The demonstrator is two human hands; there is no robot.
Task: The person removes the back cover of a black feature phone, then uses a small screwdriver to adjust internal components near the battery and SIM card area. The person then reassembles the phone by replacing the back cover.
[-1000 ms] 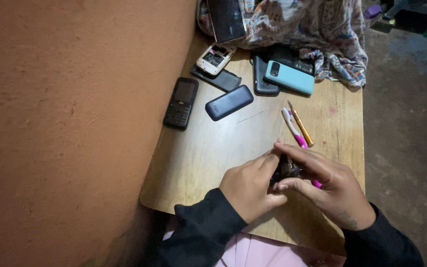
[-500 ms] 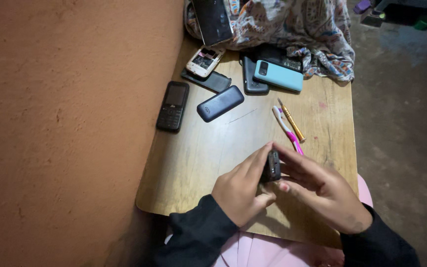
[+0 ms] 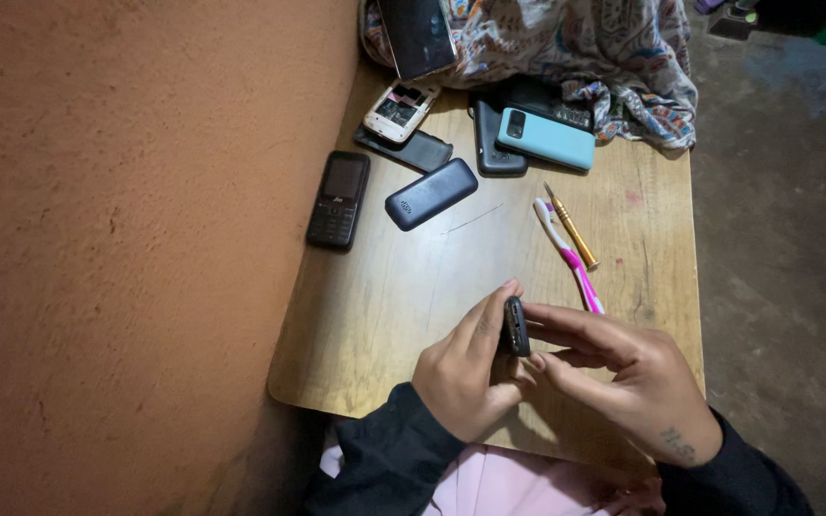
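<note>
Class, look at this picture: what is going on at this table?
A person seated at a wooden table holds a small dark phone on edge between both hands, left hand and right hand. Further back lie a black keypad phone, a dark blue phone face down, a light blue smartphone, a pink-and-white toothbrush and a brass-coloured tool.

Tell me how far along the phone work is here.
Done: one white phone lies opened, its insides showing. In hand: left hand and right hand grip a small dark phone edge-on. Left: the black keypad phone and dark blue phone lie untouched.
</note>
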